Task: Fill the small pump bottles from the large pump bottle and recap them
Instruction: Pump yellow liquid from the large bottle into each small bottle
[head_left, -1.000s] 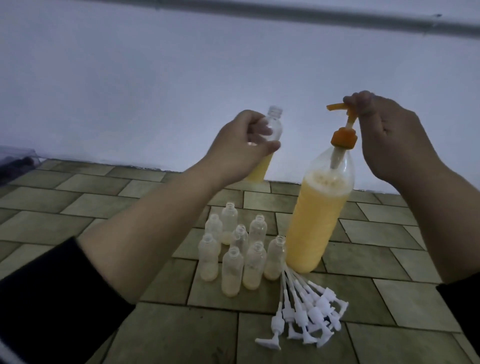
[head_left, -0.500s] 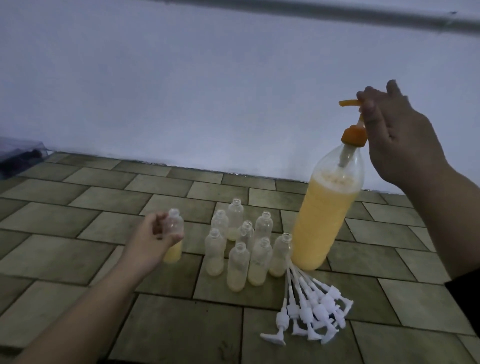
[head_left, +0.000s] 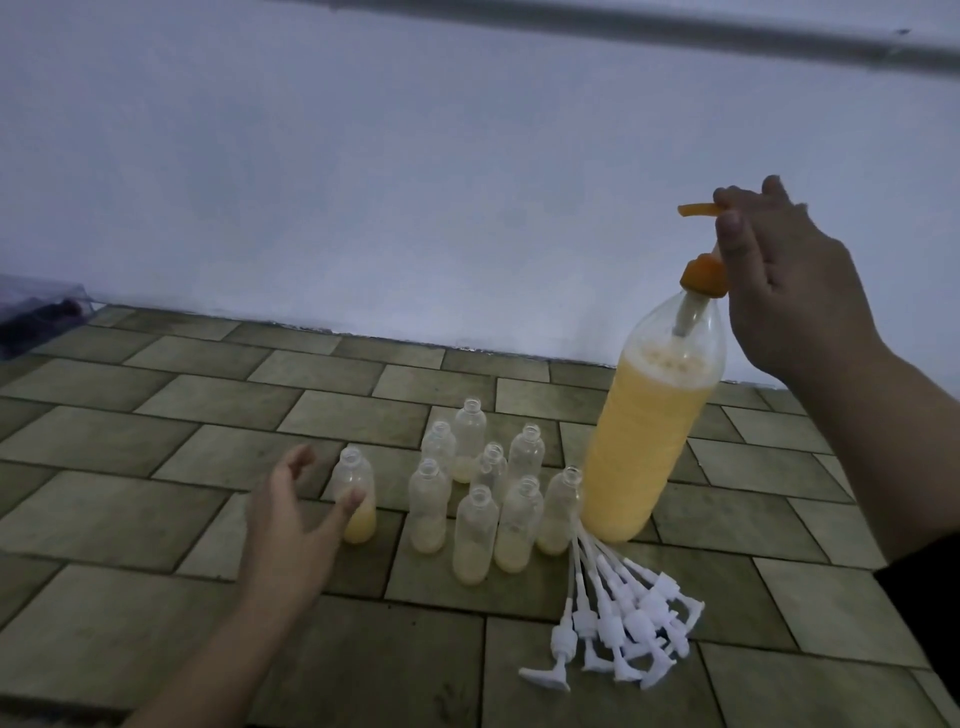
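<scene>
At the right of the frame, the right hand (head_left: 779, 291) pinched the orange pump head (head_left: 698, 210) of the large bottle (head_left: 649, 441), which stood upright on the tiled floor (head_left: 156, 519) and was nearly full of yellow liquid. In the lower middle, the left hand (head_left: 291, 525) was released, its fingers spread just beside one small bottle (head_left: 356, 499) holding some yellow liquid. Eight more small open bottles (head_left: 475, 535) stood in a group between it and the large bottle. White pump caps (head_left: 618, 618) lay in a bundle below them.
</scene>
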